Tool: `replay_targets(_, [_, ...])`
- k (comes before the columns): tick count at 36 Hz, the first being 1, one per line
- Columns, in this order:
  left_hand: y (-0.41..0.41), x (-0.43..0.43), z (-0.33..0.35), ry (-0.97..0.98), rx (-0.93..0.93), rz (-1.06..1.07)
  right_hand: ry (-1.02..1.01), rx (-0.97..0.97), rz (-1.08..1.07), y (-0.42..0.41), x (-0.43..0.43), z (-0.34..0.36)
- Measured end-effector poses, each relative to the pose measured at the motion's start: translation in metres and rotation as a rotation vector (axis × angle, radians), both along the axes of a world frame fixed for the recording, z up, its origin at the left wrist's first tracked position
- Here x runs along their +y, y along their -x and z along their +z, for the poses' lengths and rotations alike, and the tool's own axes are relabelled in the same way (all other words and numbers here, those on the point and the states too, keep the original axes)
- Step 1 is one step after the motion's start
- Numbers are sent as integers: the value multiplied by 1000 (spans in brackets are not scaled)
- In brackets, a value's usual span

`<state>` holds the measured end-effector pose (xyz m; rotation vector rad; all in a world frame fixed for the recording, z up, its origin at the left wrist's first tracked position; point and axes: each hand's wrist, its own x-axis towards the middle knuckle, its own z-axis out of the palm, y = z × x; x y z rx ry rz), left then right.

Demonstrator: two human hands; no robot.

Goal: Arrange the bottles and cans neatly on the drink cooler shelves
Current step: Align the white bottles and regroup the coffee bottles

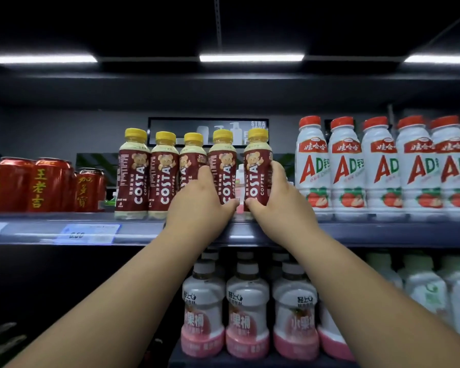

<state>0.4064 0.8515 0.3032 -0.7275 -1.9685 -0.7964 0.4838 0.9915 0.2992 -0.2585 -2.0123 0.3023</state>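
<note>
The fourth coffee bottle (225, 166) and fifth coffee bottle (256, 166) stand upright on the upper shelf (356, 232). Our left grip (199, 200) clasps the fourth, our right grip (276, 197) the fifth. Red cans (45, 184) stand left, milk bottles (348, 166) right.

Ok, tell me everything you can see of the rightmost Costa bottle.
The rightmost Costa bottle stands upright at the front of the upper shelf, last of five in a row. Clear plastic, yellow cap, dark red wrap with a bear and white COSTA COFFEE lettering, pale milky drink. The right hand grips its lower half; the left hand grips the neighbouring Costa bottle.
</note>
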Motion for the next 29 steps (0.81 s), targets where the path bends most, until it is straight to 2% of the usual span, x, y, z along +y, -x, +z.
replay_targets(5, [2,5,1,34,-14,56,-43,-6,-43,0,-1,-4])
replay_targets(10, [10,4,2,-3,-96,-87,-75,-53,-47,0,-1,-6])
replay_targets(19, [12,-13,-2,38,-37,-171,-39,-12,-23,2,-4,-7])
replay_targets(22, [9,-27,-8,47,30,-183,-55,108,6,0,-6,-10])
replay_targets(26, [16,-56,-11,28,161,-76,-263,384,45,-1,-23,-17])
replay_targets(29, [29,-77,-8,-24,224,-7,-362,424,131,5,-50,-20])
